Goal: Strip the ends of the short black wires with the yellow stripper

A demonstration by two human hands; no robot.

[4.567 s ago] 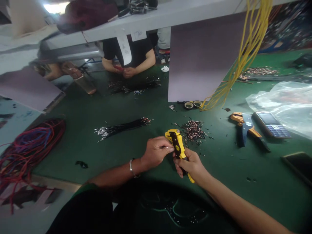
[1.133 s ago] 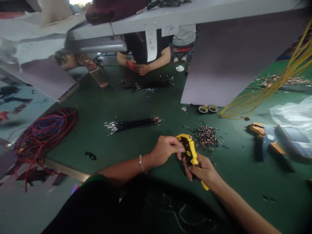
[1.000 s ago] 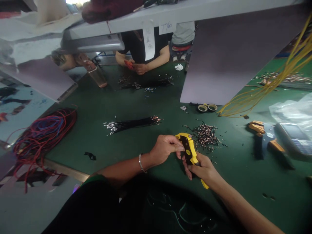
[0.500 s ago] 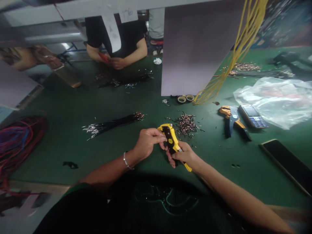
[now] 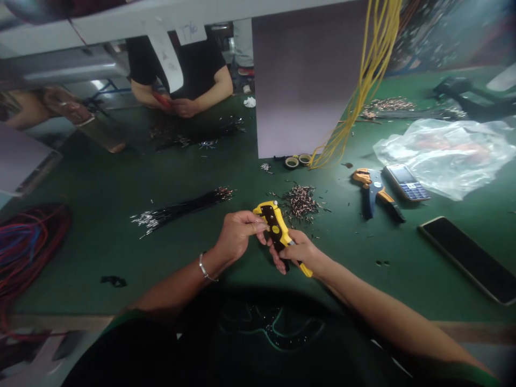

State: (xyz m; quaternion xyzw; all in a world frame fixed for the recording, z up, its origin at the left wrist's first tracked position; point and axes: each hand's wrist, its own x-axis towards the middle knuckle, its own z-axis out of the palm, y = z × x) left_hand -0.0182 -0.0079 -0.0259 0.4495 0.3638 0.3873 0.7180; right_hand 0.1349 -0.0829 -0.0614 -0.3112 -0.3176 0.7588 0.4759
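My right hand (image 5: pixel 300 251) is wrapped round the handles of a yellow and black wire stripper (image 5: pixel 275 228), its head tilted up and to the left. Close by the tool's jaws, my left hand (image 5: pixel 241 234) is closed in a pinch. Whatever its fingertips hold is too small to make out. Just beyond the stripper lies a loose pile of short dark bits with coppery ends (image 5: pixel 302 201). To the left is a bundle of black wires (image 5: pixel 185 206), with silvery ends on one side and coppery ends on the other.
On the right lie a blue and orange hand tool (image 5: pixel 377 192), a keypad phone (image 5: pixel 407 183), a dark smartphone (image 5: pixel 470 259) and a plastic bag (image 5: pixel 447 153). Yellow wires (image 5: pixel 368 80) hang beside a grey panel (image 5: pixel 300 86). Red and blue cable coils (image 5: pixel 30 247) sit left. A co-worker (image 5: pixel 181 75) sits opposite.
The whole view has shifted, so the table's things appear farther left. Both hands keep nearly the same pose at the wire stripper.
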